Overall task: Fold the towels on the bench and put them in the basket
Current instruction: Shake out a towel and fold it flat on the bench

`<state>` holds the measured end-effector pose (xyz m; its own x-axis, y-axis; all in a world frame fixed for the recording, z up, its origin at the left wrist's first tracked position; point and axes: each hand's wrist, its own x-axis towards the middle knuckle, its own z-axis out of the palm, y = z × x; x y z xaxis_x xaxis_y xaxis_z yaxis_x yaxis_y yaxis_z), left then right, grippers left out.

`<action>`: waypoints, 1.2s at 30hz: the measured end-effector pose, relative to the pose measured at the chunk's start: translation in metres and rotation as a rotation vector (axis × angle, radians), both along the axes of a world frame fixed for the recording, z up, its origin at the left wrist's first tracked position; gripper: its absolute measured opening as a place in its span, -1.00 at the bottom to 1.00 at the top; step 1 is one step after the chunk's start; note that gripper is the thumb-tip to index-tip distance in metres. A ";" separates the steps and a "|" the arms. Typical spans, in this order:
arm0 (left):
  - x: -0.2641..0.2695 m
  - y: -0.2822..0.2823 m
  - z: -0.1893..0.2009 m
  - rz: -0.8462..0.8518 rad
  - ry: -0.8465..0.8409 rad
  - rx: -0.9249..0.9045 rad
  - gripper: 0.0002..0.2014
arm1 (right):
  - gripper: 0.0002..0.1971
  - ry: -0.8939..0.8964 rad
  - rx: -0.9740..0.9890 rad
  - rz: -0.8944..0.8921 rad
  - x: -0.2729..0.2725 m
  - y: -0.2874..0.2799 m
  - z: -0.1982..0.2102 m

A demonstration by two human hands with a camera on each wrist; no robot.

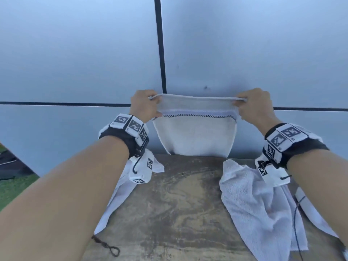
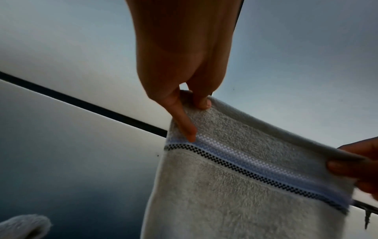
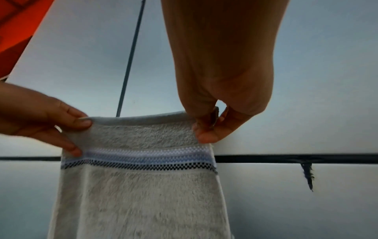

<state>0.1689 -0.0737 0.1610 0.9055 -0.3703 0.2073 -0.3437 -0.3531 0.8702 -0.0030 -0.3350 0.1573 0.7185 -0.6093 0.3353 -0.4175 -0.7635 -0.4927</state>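
A pale grey towel with a white, blue and black-checked band hangs in the air above the far end of the wooden bench. My left hand pinches its top left corner and my right hand pinches its top right corner, stretching the top edge between them. The left wrist view shows thumb and fingers clamped on the towel corner. In the right wrist view the right hand pinches the towel, the left hand opposite. No basket is in view.
A crumpled white towel lies on the bench's right side and another white towel drapes over its left edge. A grey panelled wall stands close behind. A metal clip on a cord lies at the bench's near left. Grass shows far left.
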 end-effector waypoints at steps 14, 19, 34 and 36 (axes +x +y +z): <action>-0.034 0.045 -0.015 -0.046 -0.197 0.201 -0.78 | -0.88 -0.142 0.176 0.076 -0.055 0.022 -0.010; -0.071 0.081 -0.022 -0.121 -0.150 0.279 -0.83 | -0.90 -0.108 0.131 0.097 -0.105 0.050 -0.020; -0.191 0.177 0.026 -0.171 -0.195 0.223 -0.88 | -0.89 -0.162 0.126 0.124 -0.247 0.131 0.019; -0.204 0.188 0.029 -0.161 -0.257 0.233 -0.87 | -0.85 -0.156 0.131 0.160 -0.262 0.143 0.024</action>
